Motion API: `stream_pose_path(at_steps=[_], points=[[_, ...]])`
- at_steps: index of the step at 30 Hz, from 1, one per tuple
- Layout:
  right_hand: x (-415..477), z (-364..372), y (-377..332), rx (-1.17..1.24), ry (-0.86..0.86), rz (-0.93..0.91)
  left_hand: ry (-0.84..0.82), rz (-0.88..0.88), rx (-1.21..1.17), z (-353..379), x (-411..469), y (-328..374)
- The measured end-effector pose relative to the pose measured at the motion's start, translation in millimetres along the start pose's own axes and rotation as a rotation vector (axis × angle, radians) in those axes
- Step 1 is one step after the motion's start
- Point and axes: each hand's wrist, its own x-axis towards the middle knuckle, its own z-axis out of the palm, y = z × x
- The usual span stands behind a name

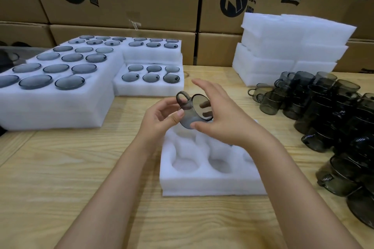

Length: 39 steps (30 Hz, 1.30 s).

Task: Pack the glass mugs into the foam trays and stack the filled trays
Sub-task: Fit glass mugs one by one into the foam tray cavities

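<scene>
A smoky grey glass mug [187, 121] with a loop handle hung tilted in the air, just above the far edge of a white foam tray with round pockets [202, 186] that lay on the pale wooden worktop [81, 178] near the person. The left hand [162, 115] had a closed grip on it, thumb pressed to the wall below the handle and fingers curled behind. The right hand [220, 119] held it too, thumb under the body and some fingers showing through the glass, while its forefinger stood straight and free. The tray's visible pockets held nothing; those under the right forearm were hidden. To the left stood filled foam trays [60, 111], stacked, with mugs seated in them. At the far right rose a pile of blank white foam slabs [287, 46], and in front of it sprawled a heap of loose grey mugs [334, 119]. Brown printed cartons [121, 16] walled the back. The mug looked light, stiff and brittle, with a smooth wall likely to slip, so a hold around the body seemed safer than one on the thin handle alone. The foam would probably yield a little and then grip, so the mug wanted lowering squarely into a pocket, not dropping.
</scene>
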Motion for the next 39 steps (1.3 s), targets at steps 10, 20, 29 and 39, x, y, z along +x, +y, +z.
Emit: stream_pose_path(at_steps=[10, 20, 29, 39], points=[[5.5, -6.5, -3.1, 0.566, -0.149, 0.209, 0.085, 0.075, 0.010, 2.5, 3.9, 2.9], [9.0, -6.4, 8.0, 0.487, 0.075, 0.170, -0.071, -0.033, -0.196, -6.1, 2.8, 11.6], [7.4, -4.6, 3.1, 0.405, -0.015, 0.110, -0.040, -0.046, -0.068, -7.6, 2.6, 5.2], [10.0, 8.2, 6.1, 0.209, -0.017, 0.097, -0.095, -0.040, 0.162, -8.8, -2.6, -2.7]])
